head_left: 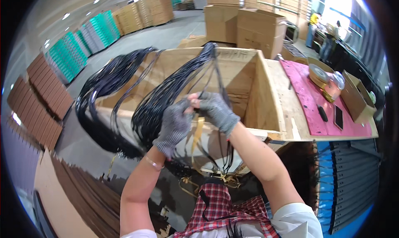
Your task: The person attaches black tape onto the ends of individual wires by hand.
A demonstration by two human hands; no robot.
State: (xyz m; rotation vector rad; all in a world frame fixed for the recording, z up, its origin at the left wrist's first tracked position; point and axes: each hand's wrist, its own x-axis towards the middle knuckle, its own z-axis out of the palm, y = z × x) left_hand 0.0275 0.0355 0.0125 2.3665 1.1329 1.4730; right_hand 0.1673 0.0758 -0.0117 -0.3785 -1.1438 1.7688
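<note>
Head view: both hands together at the near side of an open wooden box [268, 94], black cords draped over it.

I see the left hand [173, 123] and right hand [217, 108], in grey gloves with bare fingertips, fingers curled closed and tips meeting; what lies between them is too small for me to tell. The black cords [164, 90] hang in two thick bundles across the box, one right beside the left hand, the other farther left. A yellow strip [197, 135] dangles just below the fingertips. To the right, the desk [286, 101] carries a pink mat [305, 99], a phone [338, 117] and a clear jar [333, 87].
</note>
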